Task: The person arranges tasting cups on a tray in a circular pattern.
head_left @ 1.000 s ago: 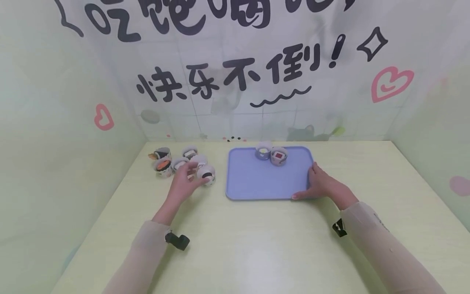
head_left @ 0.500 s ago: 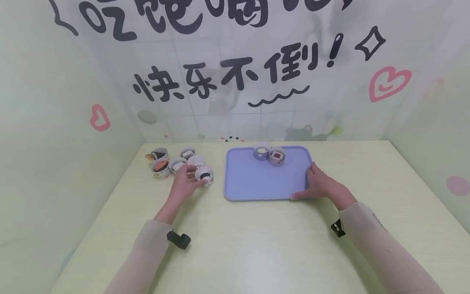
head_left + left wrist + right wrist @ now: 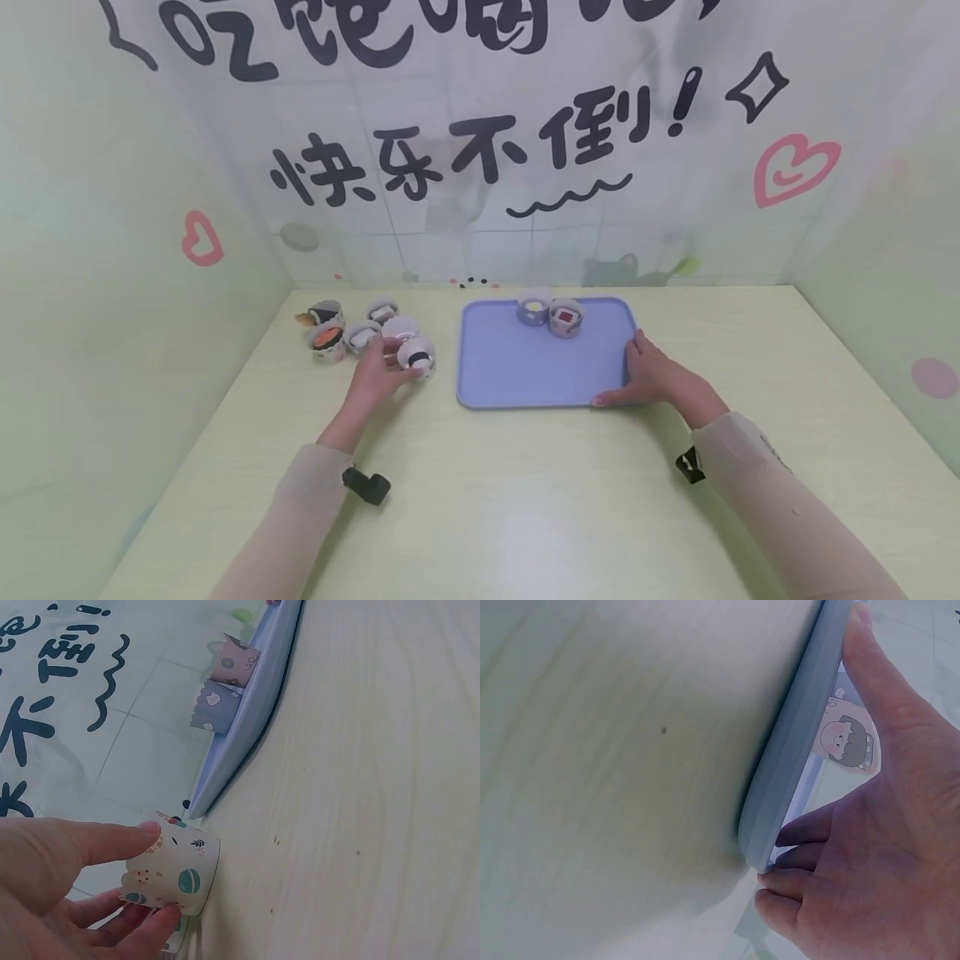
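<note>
My left hand (image 3: pixel 372 372) holds a white patterned paper cup (image 3: pixel 424 364) between thumb and fingers. Inside this cup sits a white piece with a black band, like sushi. In the left wrist view the cup (image 3: pixel 176 874) shows leaf and macaron prints, its base near the table. My right hand (image 3: pixel 662 372) grips the near right corner of a blue tray (image 3: pixel 525 375), thumb along the front edge, fingers at the right side. Toward the tray's back stand a cup with a yellow-and-white piece (image 3: pixel 534 310) and a cup with a red-and-white piece (image 3: pixel 566 319).
Several more paper cups cluster left of the tray, among them one with an orange-topped piece (image 3: pixel 327 340) and one with a dark piece and an orange tail (image 3: pixel 324 313). The printed wall (image 3: pixel 480 242) borders the table's back edge.
The view shifts slightly. My left hand stays at the white cup with the black-banded piece, and my right hand keeps its hold on the tray. Nothing else has visibly moved.
</note>
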### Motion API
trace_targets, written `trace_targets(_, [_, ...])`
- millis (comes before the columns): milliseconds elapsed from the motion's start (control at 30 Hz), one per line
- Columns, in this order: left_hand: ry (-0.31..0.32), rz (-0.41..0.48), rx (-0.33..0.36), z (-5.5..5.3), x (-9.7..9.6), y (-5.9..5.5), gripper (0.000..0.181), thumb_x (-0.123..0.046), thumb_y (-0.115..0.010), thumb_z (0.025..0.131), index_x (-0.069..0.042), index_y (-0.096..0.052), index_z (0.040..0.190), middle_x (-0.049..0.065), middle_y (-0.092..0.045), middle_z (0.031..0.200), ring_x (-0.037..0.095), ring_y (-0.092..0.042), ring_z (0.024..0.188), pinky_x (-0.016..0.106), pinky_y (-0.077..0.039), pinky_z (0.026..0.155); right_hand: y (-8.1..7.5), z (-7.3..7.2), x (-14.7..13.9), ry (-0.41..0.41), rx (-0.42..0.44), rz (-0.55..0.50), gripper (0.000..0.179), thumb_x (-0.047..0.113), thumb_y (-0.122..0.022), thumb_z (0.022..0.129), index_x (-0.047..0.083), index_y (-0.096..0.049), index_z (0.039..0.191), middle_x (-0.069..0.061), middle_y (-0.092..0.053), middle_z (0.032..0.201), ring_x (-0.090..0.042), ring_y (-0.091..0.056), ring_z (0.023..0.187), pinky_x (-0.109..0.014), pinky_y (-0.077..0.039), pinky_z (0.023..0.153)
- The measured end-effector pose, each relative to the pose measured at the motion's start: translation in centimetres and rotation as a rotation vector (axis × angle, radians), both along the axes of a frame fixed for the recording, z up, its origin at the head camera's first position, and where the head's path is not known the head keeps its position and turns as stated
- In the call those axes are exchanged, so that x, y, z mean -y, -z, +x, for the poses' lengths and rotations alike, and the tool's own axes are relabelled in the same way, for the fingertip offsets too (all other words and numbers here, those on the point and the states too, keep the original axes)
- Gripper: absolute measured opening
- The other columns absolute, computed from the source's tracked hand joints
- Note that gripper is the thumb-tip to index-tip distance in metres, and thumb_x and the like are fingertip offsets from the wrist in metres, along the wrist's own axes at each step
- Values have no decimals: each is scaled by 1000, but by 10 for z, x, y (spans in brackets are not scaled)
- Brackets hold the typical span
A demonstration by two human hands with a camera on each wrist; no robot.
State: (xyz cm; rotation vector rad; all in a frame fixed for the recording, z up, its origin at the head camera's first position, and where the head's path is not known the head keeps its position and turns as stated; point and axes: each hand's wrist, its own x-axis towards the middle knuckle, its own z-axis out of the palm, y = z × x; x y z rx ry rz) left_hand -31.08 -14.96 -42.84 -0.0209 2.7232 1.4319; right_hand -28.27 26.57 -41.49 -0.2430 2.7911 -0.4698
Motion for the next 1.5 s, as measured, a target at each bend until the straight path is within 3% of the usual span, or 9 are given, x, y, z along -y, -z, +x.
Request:
trace_targets(567, [-12,-37,-4,3,-5,-4,60,-13,-72,90,2,-43,141,24,-49,142,40,-52,131,48,-48,109,2,-1,0,-5,-13,13,137,66,-78,72,-26,-9,146,-46,-2,155,-58,-11,146,-60,-19,123])
trace_targets(1500, [71,-59,-49,-3,-40,-21,58,-20,-74,89,-3,-48,137,22,-53,144,39,-53,132,49,-46,111,3,-1,-1,-5,-17,12,136,65,-79,72,-27,-9,145,-47,-3,155,-58,-12,146,-60,-20,123])
